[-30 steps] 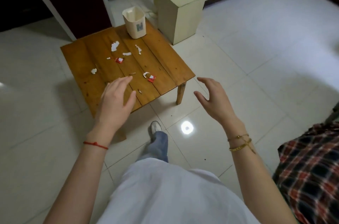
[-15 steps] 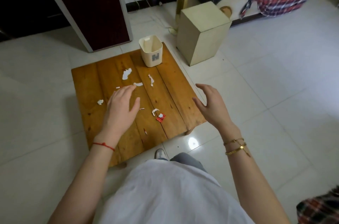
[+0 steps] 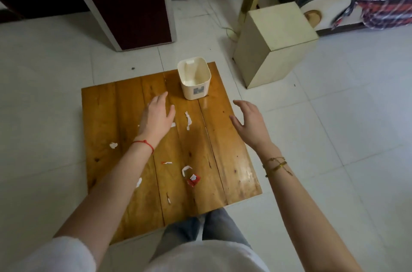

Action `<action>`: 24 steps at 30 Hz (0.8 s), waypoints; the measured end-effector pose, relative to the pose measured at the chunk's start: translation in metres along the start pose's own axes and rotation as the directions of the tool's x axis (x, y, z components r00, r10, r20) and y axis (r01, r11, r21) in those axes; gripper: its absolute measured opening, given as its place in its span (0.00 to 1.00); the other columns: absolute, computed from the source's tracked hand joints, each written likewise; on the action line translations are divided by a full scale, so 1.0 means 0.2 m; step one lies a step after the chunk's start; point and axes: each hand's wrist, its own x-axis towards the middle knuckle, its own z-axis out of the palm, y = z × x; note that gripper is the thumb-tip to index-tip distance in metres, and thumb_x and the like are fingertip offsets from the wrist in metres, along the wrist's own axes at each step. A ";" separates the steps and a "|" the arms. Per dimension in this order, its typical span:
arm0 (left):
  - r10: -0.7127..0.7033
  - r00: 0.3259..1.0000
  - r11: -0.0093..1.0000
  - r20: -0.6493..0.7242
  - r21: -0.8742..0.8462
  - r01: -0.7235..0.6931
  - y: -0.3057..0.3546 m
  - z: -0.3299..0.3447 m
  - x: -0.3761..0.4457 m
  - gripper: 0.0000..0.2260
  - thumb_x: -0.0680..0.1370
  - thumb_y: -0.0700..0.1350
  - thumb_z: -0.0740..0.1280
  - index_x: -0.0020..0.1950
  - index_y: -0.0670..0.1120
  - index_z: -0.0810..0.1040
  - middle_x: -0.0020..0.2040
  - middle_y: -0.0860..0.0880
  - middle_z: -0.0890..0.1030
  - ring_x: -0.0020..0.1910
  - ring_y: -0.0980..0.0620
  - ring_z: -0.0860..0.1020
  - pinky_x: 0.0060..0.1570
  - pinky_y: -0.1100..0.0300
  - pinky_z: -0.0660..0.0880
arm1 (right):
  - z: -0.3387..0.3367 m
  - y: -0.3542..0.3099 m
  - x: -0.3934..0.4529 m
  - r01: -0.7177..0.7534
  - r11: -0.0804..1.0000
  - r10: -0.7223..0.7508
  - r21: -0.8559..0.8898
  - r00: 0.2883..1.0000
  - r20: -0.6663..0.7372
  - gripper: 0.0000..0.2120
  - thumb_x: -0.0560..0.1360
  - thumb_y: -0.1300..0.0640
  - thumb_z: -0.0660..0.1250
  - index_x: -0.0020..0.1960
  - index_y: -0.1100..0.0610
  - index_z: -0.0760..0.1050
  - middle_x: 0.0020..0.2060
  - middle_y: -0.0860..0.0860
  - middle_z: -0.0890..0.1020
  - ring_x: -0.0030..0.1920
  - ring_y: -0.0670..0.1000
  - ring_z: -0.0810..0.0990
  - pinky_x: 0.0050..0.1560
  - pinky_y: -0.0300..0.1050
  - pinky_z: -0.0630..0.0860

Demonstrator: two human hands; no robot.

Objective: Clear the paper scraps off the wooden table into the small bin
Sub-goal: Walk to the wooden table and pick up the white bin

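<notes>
I am holding my left hand point(image 3: 156, 115) flat, fingers apart, over the glossy plank table point(image 3: 229, 160); my right hand point(image 3: 250, 124), fingers spread and empty, is hovering at its right edge. Torn paper scraps point(image 3: 188, 120) are lying mid-table, and the smooth rounded bin point(image 3: 194, 78) is standing at the far edge.

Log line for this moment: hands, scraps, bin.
left hand: open, over table's far scraps | right hand: open, empty | paper scraps: on wooden table | small bin: upright, far edge
</notes>
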 end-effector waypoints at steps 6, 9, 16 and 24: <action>-0.129 0.991 0.991 0.031 -0.038 0.130 -0.03 0.30 0.50 0.23 0.79 0.53 0.57 0.73 0.46 0.61 0.72 0.44 0.67 0.69 0.44 0.68 0.59 0.51 0.72 | 0.20 0.18 0.48 0.023 1.000 -0.023 0.003 0.997 0.074 0.22 0.79 0.49 0.62 0.71 0.56 0.67 0.67 0.53 0.73 0.69 0.53 0.69 0.70 0.46 0.63; -0.211 0.976 0.974 0.051 -0.075 0.214 -0.07 0.45 0.70 0.25 0.79 0.55 0.57 0.73 0.46 0.61 0.71 0.44 0.68 0.69 0.43 0.68 0.60 0.50 0.71 | 0.33 0.27 0.66 0.022 1.000 -0.024 0.018 0.995 0.101 0.22 0.79 0.49 0.63 0.70 0.55 0.68 0.68 0.53 0.73 0.69 0.53 0.69 0.70 0.47 0.63; -0.341 0.924 0.885 0.173 -0.272 0.377 -0.08 0.76 0.99 0.28 0.78 0.55 0.60 0.74 0.46 0.57 0.69 0.44 0.70 0.66 0.43 0.71 0.57 0.53 0.72 | 0.60 0.42 0.91 0.038 0.997 -0.046 0.062 0.990 0.134 0.21 0.79 0.51 0.63 0.70 0.55 0.68 0.67 0.54 0.74 0.68 0.54 0.70 0.68 0.48 0.66; -0.361 0.927 0.858 0.106 -0.352 0.374 -0.07 0.91 1.08 0.15 0.80 0.43 0.56 0.66 0.43 0.66 0.63 0.44 0.75 0.61 0.46 0.75 0.42 0.68 0.70 | 0.73 0.51 0.93 0.040 0.993 -0.058 0.116 0.986 0.157 0.20 0.79 0.51 0.62 0.69 0.56 0.68 0.66 0.54 0.75 0.67 0.54 0.71 0.67 0.46 0.67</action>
